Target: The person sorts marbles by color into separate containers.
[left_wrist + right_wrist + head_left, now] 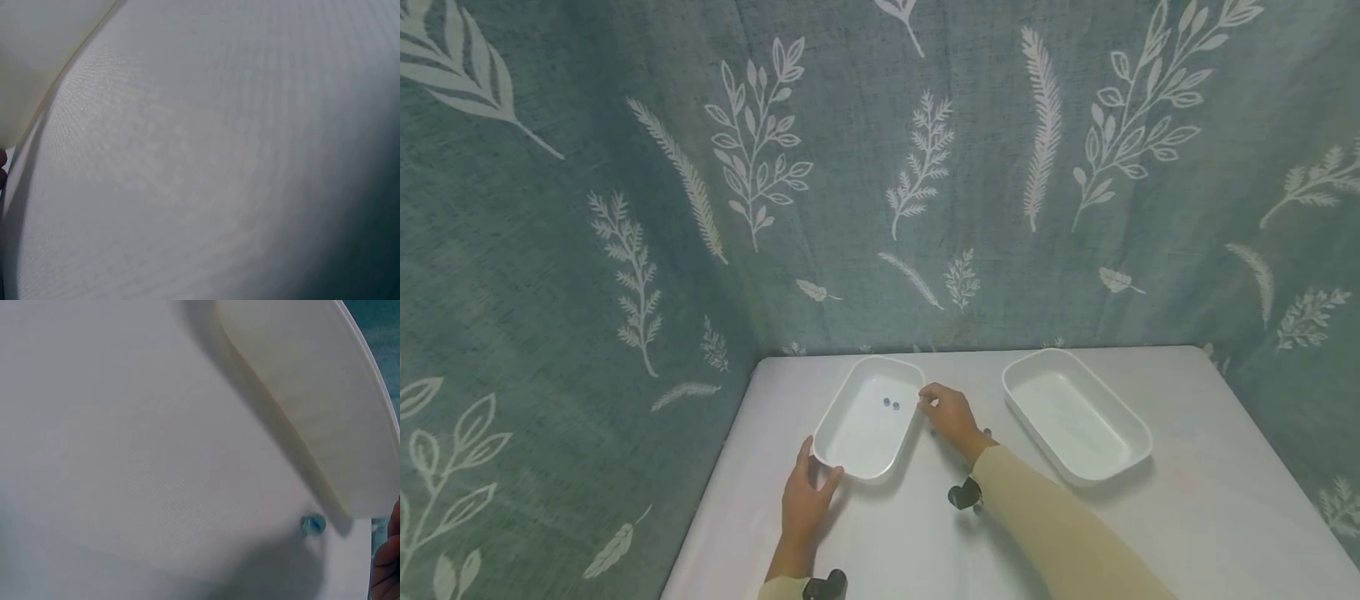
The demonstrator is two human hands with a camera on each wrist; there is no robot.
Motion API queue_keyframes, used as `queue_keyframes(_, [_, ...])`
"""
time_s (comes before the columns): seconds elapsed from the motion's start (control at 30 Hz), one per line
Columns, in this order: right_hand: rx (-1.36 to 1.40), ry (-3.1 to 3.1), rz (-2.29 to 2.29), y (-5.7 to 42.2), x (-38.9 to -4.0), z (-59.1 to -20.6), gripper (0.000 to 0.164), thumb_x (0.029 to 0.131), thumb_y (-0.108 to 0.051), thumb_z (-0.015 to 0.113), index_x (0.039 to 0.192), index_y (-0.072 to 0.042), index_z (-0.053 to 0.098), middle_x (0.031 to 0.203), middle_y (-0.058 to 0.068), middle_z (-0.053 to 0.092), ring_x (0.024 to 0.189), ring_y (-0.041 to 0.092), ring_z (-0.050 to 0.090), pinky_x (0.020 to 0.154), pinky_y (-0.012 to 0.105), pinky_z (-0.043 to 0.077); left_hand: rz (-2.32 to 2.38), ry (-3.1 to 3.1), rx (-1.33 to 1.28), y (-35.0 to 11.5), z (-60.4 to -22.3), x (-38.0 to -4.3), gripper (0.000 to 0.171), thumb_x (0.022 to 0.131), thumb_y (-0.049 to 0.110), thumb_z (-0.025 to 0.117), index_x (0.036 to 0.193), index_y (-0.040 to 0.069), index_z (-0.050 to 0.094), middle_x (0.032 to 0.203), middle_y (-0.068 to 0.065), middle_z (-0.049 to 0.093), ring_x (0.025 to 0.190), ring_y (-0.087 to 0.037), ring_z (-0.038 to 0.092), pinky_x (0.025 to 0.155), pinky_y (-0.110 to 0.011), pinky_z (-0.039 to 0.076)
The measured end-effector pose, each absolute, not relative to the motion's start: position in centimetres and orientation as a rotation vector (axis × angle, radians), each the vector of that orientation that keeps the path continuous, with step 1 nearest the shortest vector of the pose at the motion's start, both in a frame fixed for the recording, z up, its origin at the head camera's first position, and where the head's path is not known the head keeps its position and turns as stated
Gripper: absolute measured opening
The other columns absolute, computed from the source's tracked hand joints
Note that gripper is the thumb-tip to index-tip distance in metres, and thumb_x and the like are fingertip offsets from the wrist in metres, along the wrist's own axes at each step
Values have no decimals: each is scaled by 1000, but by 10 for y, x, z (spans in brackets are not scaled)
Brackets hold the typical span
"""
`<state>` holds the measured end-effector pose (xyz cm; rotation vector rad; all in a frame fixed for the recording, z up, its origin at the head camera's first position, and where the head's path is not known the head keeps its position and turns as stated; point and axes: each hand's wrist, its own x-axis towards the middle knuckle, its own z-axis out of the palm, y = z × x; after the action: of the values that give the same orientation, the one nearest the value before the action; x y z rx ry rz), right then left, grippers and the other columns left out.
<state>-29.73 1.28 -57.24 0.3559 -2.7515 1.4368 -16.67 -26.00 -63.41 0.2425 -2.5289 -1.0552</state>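
Observation:
A white rectangular tray (850, 433) stands at the left of the table, with two small bluish marbles (891, 404) inside on its floor. My left hand (805, 500) holds its near left corner, thumb and fingers spread around the rim. On the opposite side, my right hand (951, 414) has its thumb and fingers curled together at the right rim; whether anything small is between the fingertips is hidden. A glass marble with a blue swirl (314, 524) lies on the table beside the tray wall (312, 406), close to the right fingers (386, 565).
A second white tray (1075, 417) stands on the right, beyond my right forearm. More small marbles lie on the white tabletop (910, 550) near that arm, one marble (987, 432) by the wrist. Leaf-patterned green cloth (850, 208) hangs behind and to the left.

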Motion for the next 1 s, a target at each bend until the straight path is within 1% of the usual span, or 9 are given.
queue_keyframes(0.17, [340,-2750,1456,27,-297,-581,20,94,-19,64,112,-12,67,97,-3,67,79,13,58,78,36,51,-1068,-2558,269,-259,-631,-166,88,83,48,74,151,12,32,145,-16,46,131,-39,44,106,-61,31])
queue_keyframes(0.3, [348,-2733,1459,41,-295,-585,19,93,-16,64,111,-10,67,96,-2,67,83,16,60,81,39,52,-1079,-2571,289,-260,-629,-165,89,83,52,72,152,13,31,145,-15,46,133,-38,42,108,-60,29])
queue_keyframes(0.43, [336,-2766,1422,50,-289,-584,18,93,-16,65,110,-10,67,99,0,68,88,17,61,85,40,52,-1079,-2589,320,-258,-629,-166,89,84,51,72,153,15,30,147,-14,44,134,-37,40,109,-60,28])
queue_keyframes(0.67, [323,-2833,1483,46,-279,-590,18,94,-18,62,110,-11,67,97,-2,66,85,15,60,80,38,52,-1085,-2581,310,-260,-630,-168,88,84,47,73,153,14,29,148,-14,43,135,-37,38,109,-60,27])
queue_keyframes(0.77, [335,-2861,1456,42,-278,-597,20,93,-20,62,110,-12,68,96,-4,66,85,16,60,82,46,50,-1086,-2573,306,-261,-631,-168,88,84,49,73,153,14,30,147,-14,44,135,-37,38,109,-60,28])
queue_keyframes(0.87, [343,-2893,1392,39,-277,-604,22,93,-25,62,111,-15,68,98,-5,67,91,20,61,90,63,42,-1090,-2566,304,-261,-632,-168,90,83,53,72,152,15,31,147,-14,44,135,-37,39,108,-61,28])
queue_keyframes(0.9, [350,-2900,1364,38,-277,-606,22,93,-26,62,112,-16,68,98,-5,68,95,22,62,91,67,40,-1087,-2566,302,-260,-632,-168,90,83,55,71,152,15,31,147,-13,44,135,-37,39,108,-60,28])
queue_keyframes(0.97, [373,-2897,1345,37,-277,-608,23,93,-26,62,113,-15,67,100,-2,68,100,26,62,94,70,37,-1092,-2559,296,-260,-633,-168,90,82,56,71,152,15,32,148,-12,44,135,-36,39,108,-60,28])
queue_keyframes(1.0, [384,-2893,1339,36,-277,-609,23,93,-25,63,113,-14,67,101,0,69,102,28,62,96,68,37,-1091,-2557,292,-260,-633,-168,90,82,57,70,152,15,32,148,-12,44,136,-36,39,109,-60,28])
